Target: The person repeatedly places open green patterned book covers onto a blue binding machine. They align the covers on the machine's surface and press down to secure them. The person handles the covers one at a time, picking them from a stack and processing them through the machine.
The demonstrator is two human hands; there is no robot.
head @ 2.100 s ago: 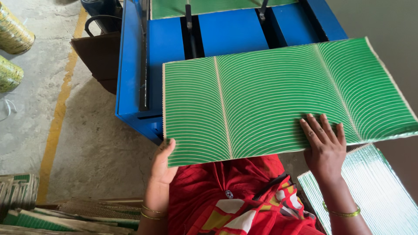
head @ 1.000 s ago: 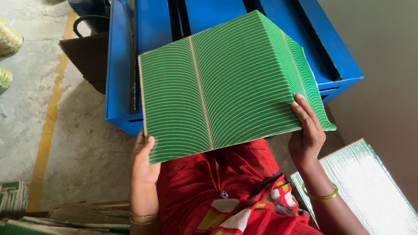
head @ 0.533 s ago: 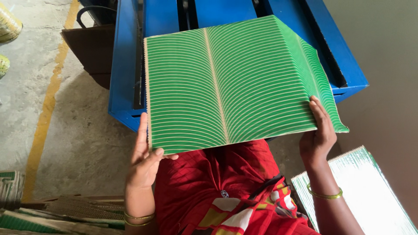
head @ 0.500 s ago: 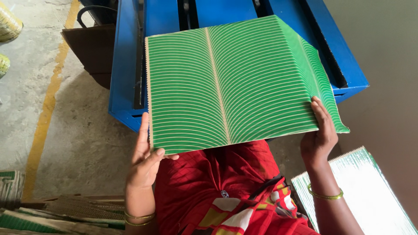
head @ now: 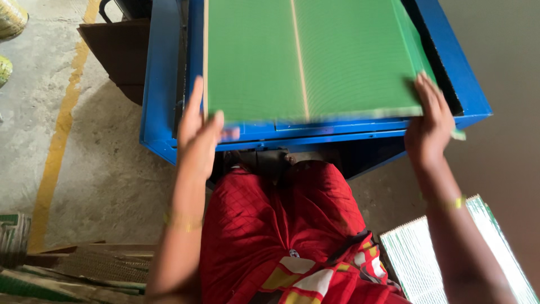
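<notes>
Lying flat on the blue machine (head: pixel 169 84), the green sheet (head: pixel 309 56) stretches away from the person, its pale centre crease running straight ahead. Both hands sit at its near edge, equally close. The left hand (head: pixel 198 135) presses the near-left corner, fingers straight, thumb under; the right hand (head: pixel 430 121) pinches the near-right corner, fingers on top.

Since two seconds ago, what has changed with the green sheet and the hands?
The green sheet has gone from the lap forward onto the blue machine, now lying flat there. The left hand has shifted to its left edge; the right hand grips the near right corner. The stack at the right stayed put.
</notes>
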